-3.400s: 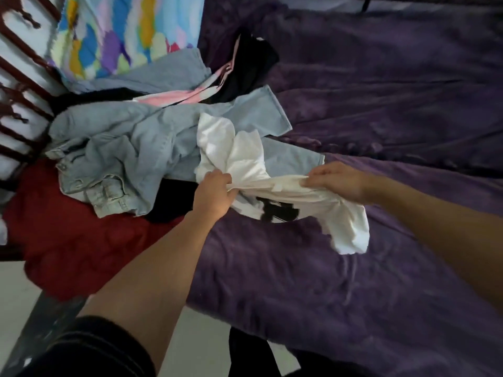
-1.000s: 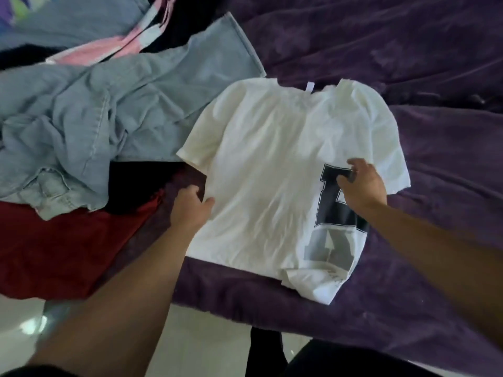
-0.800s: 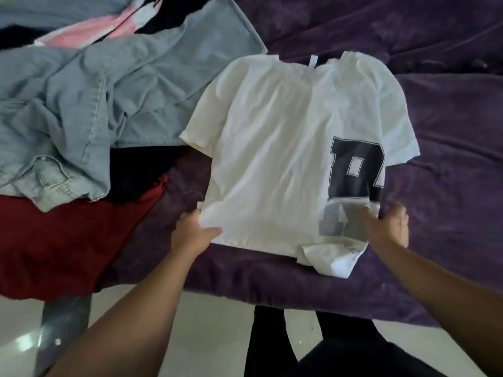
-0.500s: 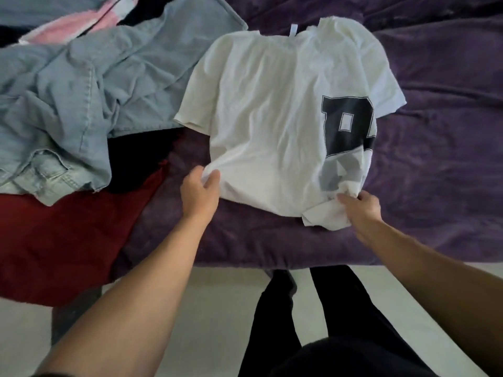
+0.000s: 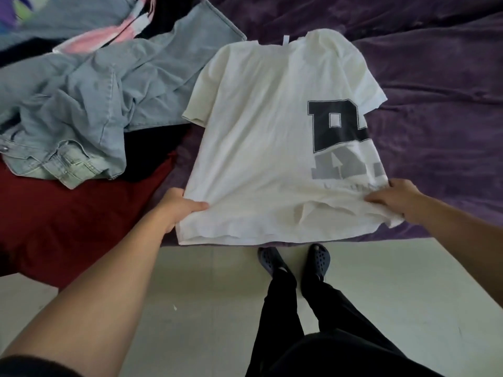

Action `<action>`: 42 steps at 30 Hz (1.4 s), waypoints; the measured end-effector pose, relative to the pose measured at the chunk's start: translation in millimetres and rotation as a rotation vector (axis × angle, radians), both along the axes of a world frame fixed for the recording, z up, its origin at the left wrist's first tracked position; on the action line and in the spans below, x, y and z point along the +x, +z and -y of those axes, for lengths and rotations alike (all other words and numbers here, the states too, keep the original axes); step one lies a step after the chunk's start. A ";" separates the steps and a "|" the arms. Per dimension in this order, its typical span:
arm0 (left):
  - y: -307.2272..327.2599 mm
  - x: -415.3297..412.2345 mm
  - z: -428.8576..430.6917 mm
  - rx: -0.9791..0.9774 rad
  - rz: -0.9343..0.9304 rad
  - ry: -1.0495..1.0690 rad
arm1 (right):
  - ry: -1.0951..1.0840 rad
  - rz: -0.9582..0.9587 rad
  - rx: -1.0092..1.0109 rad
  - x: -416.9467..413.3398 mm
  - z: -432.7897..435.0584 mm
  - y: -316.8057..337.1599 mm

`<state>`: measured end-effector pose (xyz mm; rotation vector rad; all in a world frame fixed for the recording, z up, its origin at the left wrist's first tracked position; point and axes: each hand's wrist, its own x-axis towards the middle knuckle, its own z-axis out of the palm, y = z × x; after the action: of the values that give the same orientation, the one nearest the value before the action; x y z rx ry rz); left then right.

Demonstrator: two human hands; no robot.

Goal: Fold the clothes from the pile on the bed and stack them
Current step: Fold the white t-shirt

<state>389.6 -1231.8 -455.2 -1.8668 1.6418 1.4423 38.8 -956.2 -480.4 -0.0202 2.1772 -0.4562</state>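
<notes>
White cotton T-shirt lies flat on a bed w/ a purple blanket, seen from a head cam looking down. The shirt's long axis runs straight away from both grips: hem at the near end, right at the bed edge; collar & neck tag at the far end.

Left grip pinches the shirt's left hem corner, thumb on top of the cloth, fingers hidden beneath. Right grip sits on the opposite hem corner, fingers laid over a rumpled bunch of fabric; can't tell if it pinches or just presses. Btwn the two grips the hem is wrinkled, esp. toward the right grip. Just beyond the right grip a black & grey block-letter print runs off the shirt's edge, so that side is prob. tucked under.

Outward of the left grip is the pile: a pale denim garment under the shirt's sleeve, a pink-&-white item farther off, and a dark red cloth beside the left forearm. Below the grips are pale floor & dark clogs.

Judgement: the shirt is spread but not yet folded. Both grips are level at the hem, neither nearer the collar, so the next fold prob. goes away from the body along the long axis, or across from one grip to the other. Risk: the bunch under the right grip gets folded in.
</notes>
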 end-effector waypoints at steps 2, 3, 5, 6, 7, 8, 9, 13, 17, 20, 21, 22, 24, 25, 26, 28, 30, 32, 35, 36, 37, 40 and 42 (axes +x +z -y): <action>-11.8 9.5 -3.6 -0.117 0.125 -0.034 | 0.149 -0.058 0.095 0.0 -16.1 -6.3; -16.4 11.8 -7.9 -0.194 0.219 -0.095 | 0.220 -0.077 0.148 1.5 -22.9 -9.1; -21.7 12.2 -23.2 -0.364 0.405 -0.259 | 0.407 -0.156 0.275 5.9 -33.2 -15.0; -23.8 10.8 -32.3 -0.441 0.456 -0.337 | 0.498 -0.231 0.319 9.3 -36.5 -17.6; -25.0 7.4 -41.8 -0.515 0.462 -0.422 | 0.555 -0.319 0.314 13.7 -37.5 -18.8; -27.8 2.4 -52.1 -0.569 0.429 -0.516 | 0.601 -0.404 0.263 19.6 -35.9 -18.6; -31.8 -3.6 -63.0 -0.586 0.379 -0.616 | 0.643 -0.464 0.182 26.2 -32.9 -19.9; -54.8 -29.4 -105.9 -0.434 0.253 -0.929 | 0.912 -0.385 0.052 61.7 -13.8 -29.9; -71.9 -33.3 -130.0 -0.437 0.287 -1.016 | 1.013 -0.451 0.114 77.4 -16.2 -51.5; -75.1 -25.7 -131.5 -0.521 0.278 -1.005 | 0.894 -0.591 0.027 69.8 -40.7 -48.5; -74.7 -23.0 -131.0 -0.528 0.265 -0.995 | 0.898 -0.600 -0.012 66.7 -52.0 -46.0; -73.0 -20.6 -131.2 -0.528 0.257 -1.000 | 0.945 -0.579 -0.030 63.8 -62.7 -43.3; -68.3 -17.0 -135.3 -0.524 0.279 -1.050 | 1.088 -0.492 -0.023 60.9 -81.0 -38.0; -66.0 -15.8 -138.7 -0.525 0.300 -1.070 | 1.124 -0.495 -0.051 59.9 -87.9 -36.6; -64.0 -15.1 -142.1 -0.533 0.314 -1.078 | 1.127 -0.544 -0.103 58.0 -93.8 -37.0; -61.4 -13.7 -149.1 -0.592 0.300 -1.081 | 1.117 -0.591 -0.056 54.3 -99.8 -39.4; -63.3 -12.2 -153.6 -0.638 0.286 -1.096 | 1.156 -0.546 0.068 51.8 -101.5 -45.1; -70.2 -11.9 -156.7 -0.633 0.321 -1.104 | 1.170 -0.491 0.087 51.9 -103.6 -54.6; -80.5 -15.5 -156.6 -0.651 0.364 -1.034 | 0.991 -0.610 -0.178 47.5 -110.2 -70.9; -82.5 -17.3 -155.3 -0.660 0.378 -1.017 | 0.917 -0.641 -0.241 45.4 -112.0 -72.0; -82.9 -18.7 -154.0 -0.663 0.392 -1.009 | 0.877 -0.646 -0.271 42.8 -113.4 -70.6; -76.0 -21.1 -153.7 -0.658 0.421 -0.992 | 0.885 -0.511 -0.204 32.8 -114.0 -56.4; -65.5 -22.5 -158.6 -0.625 0.451 -0.981 | 0.857 -0.353 -0.124 25.1 -114.0 -50.6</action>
<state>367.1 -1073.2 -520.7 -1.0964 2.3547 0.1101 63.8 -842.2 -531.0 -1.1233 2.2173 -0.0851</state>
